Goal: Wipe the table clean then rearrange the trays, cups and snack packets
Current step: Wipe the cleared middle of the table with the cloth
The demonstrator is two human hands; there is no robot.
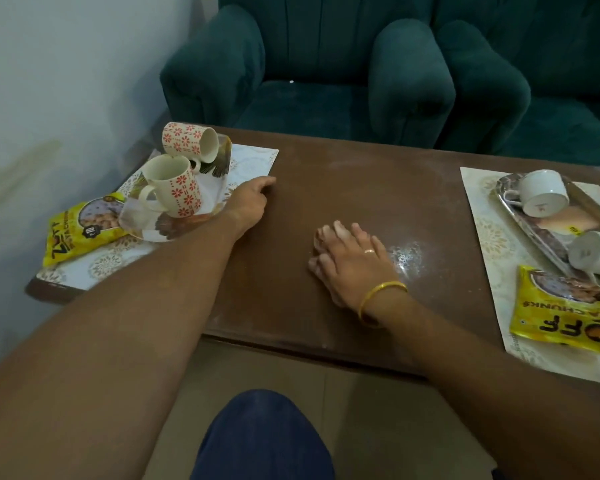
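Note:
My right hand (350, 261) presses flat on a small brownish cloth (317, 239) in the middle of the brown table (343, 188); only the cloth's edge shows past my fingers. White powder (407, 258) lies just right of that hand. My left hand (252, 202) has its fingers curled on the near right corner of the left placemat (253, 161). On that mat a tilted tray (142, 230) carries two red-flowered mugs, one upright (175, 188) and one on its side (191, 142). A yellow snack packet (80, 230) lies beside them.
On the right placemat (482, 216) a patterned tray (534, 226) holds two tipped white cups (542, 192) (594, 254). A second yellow snack packet (568, 313) lies in front of it. Green armchairs (309, 71) stand behind the table, with a white wall on the left.

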